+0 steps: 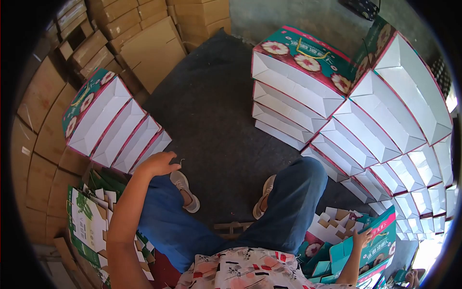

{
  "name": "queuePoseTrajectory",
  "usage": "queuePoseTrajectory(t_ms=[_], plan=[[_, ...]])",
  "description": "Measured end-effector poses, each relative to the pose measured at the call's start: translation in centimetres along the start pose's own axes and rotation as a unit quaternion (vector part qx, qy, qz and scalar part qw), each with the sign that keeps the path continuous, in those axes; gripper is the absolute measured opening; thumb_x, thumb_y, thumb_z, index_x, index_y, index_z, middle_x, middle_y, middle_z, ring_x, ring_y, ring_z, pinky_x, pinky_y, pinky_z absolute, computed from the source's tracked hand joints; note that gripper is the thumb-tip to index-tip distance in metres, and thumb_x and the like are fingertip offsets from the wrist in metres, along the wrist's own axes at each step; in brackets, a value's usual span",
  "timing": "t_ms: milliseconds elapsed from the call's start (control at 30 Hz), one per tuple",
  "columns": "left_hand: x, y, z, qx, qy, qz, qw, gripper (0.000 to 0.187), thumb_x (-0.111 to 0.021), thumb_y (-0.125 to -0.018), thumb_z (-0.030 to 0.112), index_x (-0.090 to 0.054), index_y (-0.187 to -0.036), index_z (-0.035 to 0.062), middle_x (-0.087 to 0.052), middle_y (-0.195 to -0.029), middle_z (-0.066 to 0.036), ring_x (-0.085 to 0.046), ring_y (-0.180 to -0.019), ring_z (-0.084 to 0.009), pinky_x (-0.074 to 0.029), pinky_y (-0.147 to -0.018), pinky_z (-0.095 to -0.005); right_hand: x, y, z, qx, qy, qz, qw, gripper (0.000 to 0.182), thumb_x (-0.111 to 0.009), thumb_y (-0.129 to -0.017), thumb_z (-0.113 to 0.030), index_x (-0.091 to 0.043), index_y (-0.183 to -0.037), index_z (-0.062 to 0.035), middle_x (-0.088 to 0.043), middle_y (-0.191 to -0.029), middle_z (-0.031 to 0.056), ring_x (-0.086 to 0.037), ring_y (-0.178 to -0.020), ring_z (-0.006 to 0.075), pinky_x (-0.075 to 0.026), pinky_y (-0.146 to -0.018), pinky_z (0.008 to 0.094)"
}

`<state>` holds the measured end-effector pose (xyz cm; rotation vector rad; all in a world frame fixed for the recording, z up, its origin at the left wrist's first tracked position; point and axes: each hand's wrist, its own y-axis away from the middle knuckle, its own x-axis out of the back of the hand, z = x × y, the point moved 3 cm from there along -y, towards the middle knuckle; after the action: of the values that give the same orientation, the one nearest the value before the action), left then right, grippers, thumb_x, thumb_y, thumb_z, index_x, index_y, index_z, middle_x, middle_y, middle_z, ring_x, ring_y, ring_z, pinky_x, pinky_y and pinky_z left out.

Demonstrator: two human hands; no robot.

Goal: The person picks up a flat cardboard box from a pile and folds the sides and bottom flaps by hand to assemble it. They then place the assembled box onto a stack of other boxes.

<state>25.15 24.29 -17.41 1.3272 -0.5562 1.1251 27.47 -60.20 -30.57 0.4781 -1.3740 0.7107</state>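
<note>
My left hand (160, 164) is held over my left knee, in front of the left stack of open-sided gift boxes (115, 118). Its fingers are partly stretched out and apart. A tiny thin curved thing (181, 163) shows at its fingertips, too small to name. Low on the right, my right hand (362, 238) grips the edge of a teal and pink printed carton (382, 233). More teal cartons (332, 255) lean beside it, some folded flat, with white and brown cardboard inserts (332, 221) behind them.
Tall stacks of white-sided gift boxes (365, 115) rise on the right. Brown cardboard cartons (149, 53) line the left and back. Green and white cardboard pieces (89, 219) lie by my left leg. Dark sheeting (207, 96) covers the floor ahead. Another person's hand (411, 278) shows at lower right.
</note>
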Motion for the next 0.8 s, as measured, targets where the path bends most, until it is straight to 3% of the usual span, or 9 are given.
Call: queuePoseTrajectory(t_ms=[167,233,267,367,400,533,633,700,800], plan=[[-0.4,0.7,0.4,0.005,-0.008,-0.003,1.000,0.053,-0.057,-0.085,0.040,-0.051,-0.122,0.0012,-0.055,-0.118,-0.022,-0.053,-0.110,-0.0354,-0.042,-0.092,-0.0407,0.6,-1.9,-1.0,0.000,-0.039,-0.092,0.995,0.088,-0.064,-0.066,-0.023,-0.020,-0.141,-0.0033,-0.046,-0.124,0.0319,-0.045,-0.118,0.0436,-0.039,-0.098,0.0486],[-0.5,0.8,0.2,-0.004,-0.015,0.024,1.000,0.051,-0.058,-0.085,0.039,-0.052,-0.118,0.0010,-0.059,-0.109,-0.022,-0.056,-0.104,-0.0359,-0.044,-0.087,-0.0424,-0.1,-4.4,0.5,0.022,-0.042,-0.116,0.992,0.087,-0.062,-0.065,-0.020,-0.022,-0.139,-0.0019,-0.053,-0.116,0.0307,-0.049,-0.114,0.0428,-0.040,-0.096,0.0477],[-0.7,0.7,0.1,-0.009,-0.017,0.036,0.999,0.050,-0.059,-0.084,0.039,-0.053,-0.116,0.0009,-0.060,-0.105,-0.022,-0.057,-0.101,-0.0361,-0.045,-0.084,-0.0433,1.0,-4.1,0.5,0.026,-0.056,-0.114,0.992,0.083,-0.065,-0.064,-0.025,-0.030,-0.135,-0.0004,-0.054,-0.116,0.0296,-0.051,-0.112,0.0413,-0.041,-0.094,0.0475],[-0.1,1.0,0.8,0.006,-0.019,0.017,1.000,0.053,-0.058,-0.085,0.040,-0.051,-0.122,0.0024,-0.057,-0.113,-0.021,-0.054,-0.107,-0.0358,-0.043,-0.089,-0.0420,0.9,-4.5,1.8,0.065,-0.067,-0.080,0.992,0.094,-0.070,-0.064,-0.042,-0.029,-0.136,0.0017,-0.052,-0.119,0.0281,-0.050,-0.113,0.0393,-0.040,-0.097,0.0471],[-0.2,1.0,0.8,0.001,-0.017,0.021,1.000,0.053,-0.058,-0.085,0.039,-0.051,-0.122,0.0025,-0.058,-0.112,-0.021,-0.055,-0.106,-0.0358,-0.043,-0.089,-0.0420,-0.1,-5.2,2.7,0.070,-0.057,-0.089,0.992,0.099,-0.068,-0.064,-0.056,-0.032,-0.136,0.0010,-0.052,-0.122,0.0261,-0.049,-0.115,0.0393,-0.038,-0.098,0.0464],[0.1,0.9,0.9,-0.002,-0.018,0.025,1.000,0.053,-0.058,-0.085,0.039,-0.051,-0.122,0.0023,-0.058,-0.109,-0.021,-0.056,-0.103,-0.0356,-0.044,-0.087,-0.0421,-1.3,-5.2,4.4,0.006,-0.066,-0.078,0.995,0.105,-0.060,-0.065,-0.071,-0.035,-0.135,0.0029,-0.049,-0.127,0.0264,-0.046,-0.119,0.0389,-0.037,-0.100,0.0452],[0.1,0.6,1.1,-0.003,-0.021,0.024,0.999,0.053,-0.058,-0.085,0.039,-0.051,-0.122,0.0022,-0.059,-0.108,-0.020,-0.056,-0.103,-0.0354,-0.044,-0.086,-0.0421,-3.9,-5.6,6.4,-0.026,-0.073,-0.123,0.989,0.105,-0.067,-0.063,-0.067,-0.036,-0.135,0.0029,-0.050,-0.126,0.0250,-0.050,-0.115,0.0382,-0.041,-0.097,0.0433],[0.3,0.7,1.2,0.002,-0.026,0.022,0.999,0.053,-0.058,-0.085,0.039,-0.051,-0.122,0.0023,-0.058,-0.108,-0.020,-0.056,-0.103,-0.0354,-0.044,-0.086,-0.0421,-2.9,-3.9,6.6,0.003,-0.167,-0.123,0.978,0.109,-0.066,-0.061,-0.069,-0.035,-0.136,0.0030,-0.049,-0.127,0.0265,-0.050,-0.115,0.0382,-0.040,-0.098,0.0428],[0.3,0.8,1.3,0.008,-0.036,0.013,0.999,0.053,-0.058,-0.085,0.039,-0.051,-0.122,0.0024,-0.058,-0.109,-0.020,-0.056,-0.103,-0.0353,-0.045,-0.086,-0.0422,-2.9,-3.0,6.6,-0.062,-0.106,-0.168,0.978,0.114,-0.068,-0.058,-0.070,-0.029,-0.139,0.0009,-0.042,-0.133,0.0269,-0.044,-0.122,0.0382,-0.037,-0.100,0.0444]])
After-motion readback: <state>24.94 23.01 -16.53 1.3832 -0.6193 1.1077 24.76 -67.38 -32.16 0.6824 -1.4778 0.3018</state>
